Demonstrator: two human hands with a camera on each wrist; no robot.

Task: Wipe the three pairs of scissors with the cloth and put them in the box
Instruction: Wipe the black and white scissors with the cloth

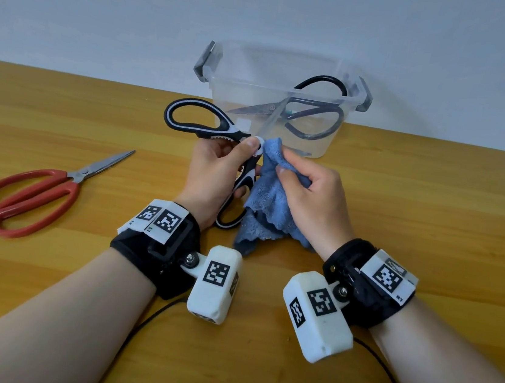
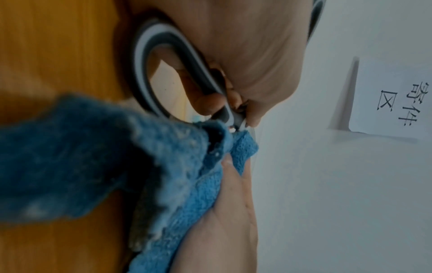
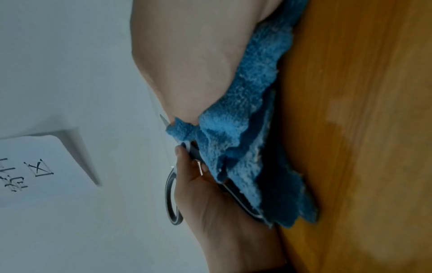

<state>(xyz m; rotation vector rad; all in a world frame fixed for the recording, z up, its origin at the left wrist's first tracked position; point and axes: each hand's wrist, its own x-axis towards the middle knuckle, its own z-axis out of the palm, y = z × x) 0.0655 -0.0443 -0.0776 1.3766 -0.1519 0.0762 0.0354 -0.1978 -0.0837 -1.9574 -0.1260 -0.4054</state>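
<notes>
My left hand grips the black-and-white kitchen scissors near the pivot, thumb on the rivet; the handles are spread, one up-left, one down by my wrist. My right hand pinches the blue cloth around the blades just past the pivot, so most of the blades are hidden. The left wrist view shows the scissors handle and the cloth close up. The red-handled scissors lie shut on the table at the left. The clear plastic box stands behind my hands with the black-handled scissors inside.
The wooden table runs to the pale wall, with its right corner in sight. A white paper sign with printed characters hangs on the wall. Black cables trail from the wrist cameras toward me.
</notes>
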